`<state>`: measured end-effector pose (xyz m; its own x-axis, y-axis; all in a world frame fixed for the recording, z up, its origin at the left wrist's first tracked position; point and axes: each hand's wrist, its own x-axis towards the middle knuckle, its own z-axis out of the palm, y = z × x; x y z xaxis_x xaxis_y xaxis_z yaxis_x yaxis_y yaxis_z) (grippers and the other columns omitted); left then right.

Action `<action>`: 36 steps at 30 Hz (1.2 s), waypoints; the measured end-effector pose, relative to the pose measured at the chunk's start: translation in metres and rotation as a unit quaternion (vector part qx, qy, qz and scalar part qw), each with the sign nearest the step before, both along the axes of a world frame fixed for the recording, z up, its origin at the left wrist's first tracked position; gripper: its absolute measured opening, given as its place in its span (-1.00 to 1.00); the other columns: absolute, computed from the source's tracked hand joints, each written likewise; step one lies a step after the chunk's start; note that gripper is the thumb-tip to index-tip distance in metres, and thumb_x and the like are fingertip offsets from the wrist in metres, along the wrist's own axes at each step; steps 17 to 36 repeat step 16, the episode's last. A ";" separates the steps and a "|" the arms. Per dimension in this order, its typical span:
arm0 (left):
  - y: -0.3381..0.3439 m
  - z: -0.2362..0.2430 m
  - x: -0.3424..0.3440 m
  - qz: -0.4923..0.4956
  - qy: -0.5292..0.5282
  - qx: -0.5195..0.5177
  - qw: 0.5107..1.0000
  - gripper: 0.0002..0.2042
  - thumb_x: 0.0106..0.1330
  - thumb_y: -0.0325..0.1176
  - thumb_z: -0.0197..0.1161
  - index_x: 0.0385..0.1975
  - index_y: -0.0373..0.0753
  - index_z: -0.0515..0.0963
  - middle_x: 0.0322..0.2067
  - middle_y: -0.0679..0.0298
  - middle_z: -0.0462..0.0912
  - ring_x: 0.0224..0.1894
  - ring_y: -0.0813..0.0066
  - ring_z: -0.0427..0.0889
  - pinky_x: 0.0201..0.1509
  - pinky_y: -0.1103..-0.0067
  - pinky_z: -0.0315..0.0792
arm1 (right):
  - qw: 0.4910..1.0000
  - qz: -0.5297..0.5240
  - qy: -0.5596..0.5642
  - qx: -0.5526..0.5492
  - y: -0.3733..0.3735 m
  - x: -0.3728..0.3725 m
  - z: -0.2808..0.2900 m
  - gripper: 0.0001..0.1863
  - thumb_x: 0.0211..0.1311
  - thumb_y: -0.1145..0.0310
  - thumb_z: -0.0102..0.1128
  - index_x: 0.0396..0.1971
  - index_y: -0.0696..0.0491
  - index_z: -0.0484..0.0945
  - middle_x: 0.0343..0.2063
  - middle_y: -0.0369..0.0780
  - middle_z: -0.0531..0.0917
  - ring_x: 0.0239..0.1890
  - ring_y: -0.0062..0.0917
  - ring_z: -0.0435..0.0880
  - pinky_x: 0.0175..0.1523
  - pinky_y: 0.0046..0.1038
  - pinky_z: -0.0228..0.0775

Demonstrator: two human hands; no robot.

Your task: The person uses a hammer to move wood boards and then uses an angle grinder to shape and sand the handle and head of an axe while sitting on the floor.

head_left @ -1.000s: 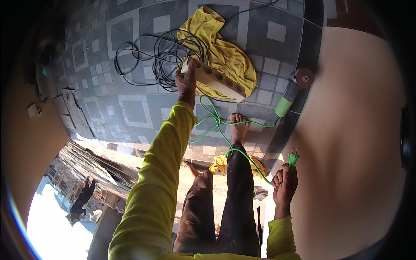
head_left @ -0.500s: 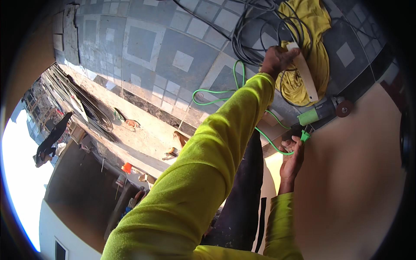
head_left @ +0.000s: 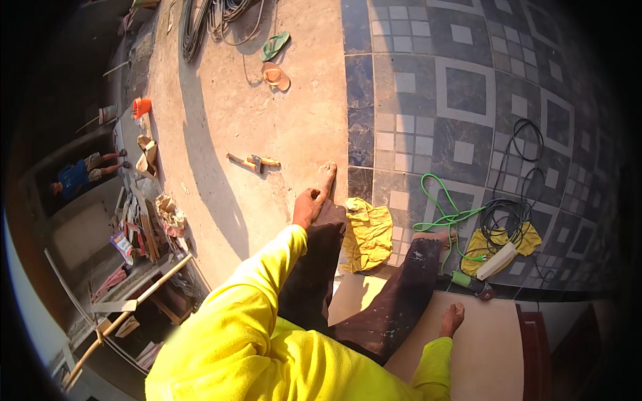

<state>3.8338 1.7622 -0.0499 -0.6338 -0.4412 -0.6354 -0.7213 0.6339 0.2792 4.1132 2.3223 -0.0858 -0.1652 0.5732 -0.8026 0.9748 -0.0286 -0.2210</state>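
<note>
My left hand (head_left: 307, 208) is closed beside the hem of my dark trouser leg (head_left: 332, 218), near my bare foot. Whether the fingers pinch anything is hidden. My right hand (head_left: 453, 319) has its fingers curled with nothing in them, over the pale surface at lower right. Ahead of it lies an angle grinder (head_left: 470, 283) with a green body and a small disc. Next to the grinder, a white power strip (head_left: 497, 261) rests on a yellow cloth (head_left: 528, 239). The green cable (head_left: 438, 220) ends in a green plug (head_left: 480, 258) beside the strip.
Another yellow cloth (head_left: 368, 235) lies between my feet. Black cable (head_left: 505, 217) is coiled on the patterned tiles. A hammer-like tool (head_left: 251, 162) and two odd sandals (head_left: 275, 76) lie on the concrete. At left are an orange bucket (head_left: 141, 107), scraps and a person (head_left: 77, 177).
My hands have let go of the power strip and the green plug. My left hand is now down by my leg, and the view has swung toward the concrete on the left.
</note>
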 end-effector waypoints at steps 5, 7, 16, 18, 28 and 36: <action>-0.202 0.050 0.109 0.246 -0.021 -0.099 0.964 -0.74 0.18 -0.23 0.28 -0.31 -0.30 0.69 -0.34 0.03 0.75 -0.25 0.21 0.74 -0.09 0.44 0.55 | 0.981 0.161 -0.096 -0.055 -0.147 -0.023 0.147 -0.64 0.42 0.29 0.06 0.07 0.18 0.50 -0.17 -0.18 0.67 -0.22 -0.47 0.64 -0.18 -0.42 0.47; -0.253 0.045 0.161 0.290 -0.038 -0.103 0.951 -0.76 0.15 -0.23 0.29 -0.36 -0.29 0.69 -0.39 0.05 0.74 -0.29 0.21 0.74 -0.14 0.43 0.55 | 0.947 0.311 -0.047 -0.057 -0.163 -0.039 0.144 -0.65 0.43 0.25 0.04 -0.01 0.21 0.56 -0.16 -0.16 0.68 -0.16 -0.45 0.64 -0.05 -0.41 0.46; -0.326 0.007 0.237 0.465 -0.101 -0.054 0.878 -0.70 0.14 -0.21 0.33 -0.24 -0.29 0.68 -0.28 0.01 0.75 -0.15 0.15 0.74 -0.03 0.36 0.54 | 0.870 0.482 -0.050 -0.095 -0.290 -0.357 0.066 -0.68 0.39 0.22 0.17 0.02 0.07 0.49 -0.28 -0.27 0.67 -0.34 -0.51 0.69 -0.27 -0.40 0.57; -0.326 0.007 0.237 0.465 -0.101 -0.054 0.878 -0.70 0.14 -0.21 0.33 -0.24 -0.29 0.68 -0.28 0.01 0.75 -0.15 0.15 0.74 -0.03 0.36 0.54 | 0.870 0.482 -0.050 -0.095 -0.290 -0.357 0.066 -0.68 0.39 0.22 0.17 0.02 0.07 0.49 -0.28 -0.27 0.67 -0.34 -0.51 0.69 -0.27 -0.40 0.57; -0.326 0.007 0.237 0.465 -0.101 -0.054 0.878 -0.70 0.14 -0.21 0.33 -0.24 -0.29 0.68 -0.28 0.01 0.75 -0.15 0.15 0.74 -0.03 0.36 0.54 | 0.870 0.482 -0.050 -0.095 -0.290 -0.357 0.066 -0.68 0.39 0.22 0.17 0.02 0.07 0.49 -0.28 -0.27 0.67 -0.34 -0.51 0.69 -0.27 -0.40 0.57; -0.326 0.007 0.237 0.465 -0.101 -0.054 0.878 -0.70 0.14 -0.21 0.33 -0.24 -0.29 0.68 -0.28 0.01 0.75 -0.15 0.15 0.74 -0.03 0.36 0.54 | 0.870 0.482 -0.050 -0.095 -0.290 -0.357 0.066 -0.68 0.39 0.22 0.17 0.02 0.07 0.49 -0.28 -0.27 0.67 -0.34 -0.51 0.69 -0.27 -0.40 0.57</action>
